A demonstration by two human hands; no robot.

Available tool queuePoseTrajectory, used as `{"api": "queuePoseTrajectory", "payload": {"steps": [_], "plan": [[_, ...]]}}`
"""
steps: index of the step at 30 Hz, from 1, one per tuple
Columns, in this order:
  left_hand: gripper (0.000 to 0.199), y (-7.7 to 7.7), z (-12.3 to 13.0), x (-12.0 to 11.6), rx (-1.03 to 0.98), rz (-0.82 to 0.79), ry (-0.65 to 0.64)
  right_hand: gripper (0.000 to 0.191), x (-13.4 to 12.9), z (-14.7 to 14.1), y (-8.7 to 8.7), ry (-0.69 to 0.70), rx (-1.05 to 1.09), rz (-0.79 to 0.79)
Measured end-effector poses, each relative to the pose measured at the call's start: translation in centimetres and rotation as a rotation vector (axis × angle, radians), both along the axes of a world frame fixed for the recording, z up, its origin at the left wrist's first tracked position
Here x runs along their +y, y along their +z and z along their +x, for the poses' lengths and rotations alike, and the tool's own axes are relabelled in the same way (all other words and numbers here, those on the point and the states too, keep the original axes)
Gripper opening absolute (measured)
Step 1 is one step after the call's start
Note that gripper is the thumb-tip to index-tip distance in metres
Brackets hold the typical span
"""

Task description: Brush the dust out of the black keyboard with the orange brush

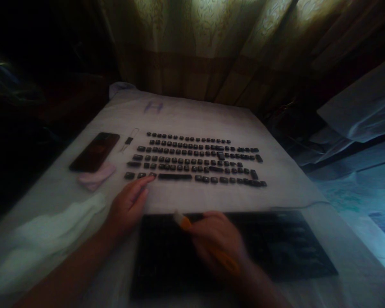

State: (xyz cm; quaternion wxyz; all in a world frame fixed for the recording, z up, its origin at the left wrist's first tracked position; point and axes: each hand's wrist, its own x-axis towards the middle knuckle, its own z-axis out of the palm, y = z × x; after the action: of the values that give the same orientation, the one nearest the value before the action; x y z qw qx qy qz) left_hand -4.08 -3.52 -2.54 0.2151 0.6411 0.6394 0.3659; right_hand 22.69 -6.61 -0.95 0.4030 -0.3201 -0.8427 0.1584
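Note:
My right hand [216,235] is closed around a brush [223,258] with an orange handle; its pale bristle end points up and left over the back edge of a dark keyboard base [295,244]. Dim light hides most detail on that base. My left hand [130,203] is beside the base's back left corner, fingers stretched forward and thumb apart. Its fingertips reach a small black keycap [152,175] in the front row of loose keycaps [186,161]. A long black spacebar [175,176] lies just right of those fingertips.
A dark phone [95,152] lies at the left, partly over a pink cloth [96,176]. Near it is a small puller-like tool with wire loops [128,140]. A crumpled white cloth [57,231] lies front left. Patterned curtains [208,47] hang behind the covered table [199,115].

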Motion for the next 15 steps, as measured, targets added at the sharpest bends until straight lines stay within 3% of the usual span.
{"api": "queuePoseTrajectory", "payload": {"steps": [3,6,15], "plan": [[0.04,-0.4,-0.9,0.4,0.203,0.114,-0.056,0.021,-0.1,0.1,0.4,-0.009,0.008,0.006],[0.041,-0.7,-1.4,0.7,0.328,0.129,-0.108,0.019,-0.1,0.0,0.4,0.003,-0.004,0.018],[0.045,-1.3,-1.1,0.7,0.463,0.113,-0.168,0.017,0.3,-0.3,-1.0,0.053,-0.046,0.072]]}}
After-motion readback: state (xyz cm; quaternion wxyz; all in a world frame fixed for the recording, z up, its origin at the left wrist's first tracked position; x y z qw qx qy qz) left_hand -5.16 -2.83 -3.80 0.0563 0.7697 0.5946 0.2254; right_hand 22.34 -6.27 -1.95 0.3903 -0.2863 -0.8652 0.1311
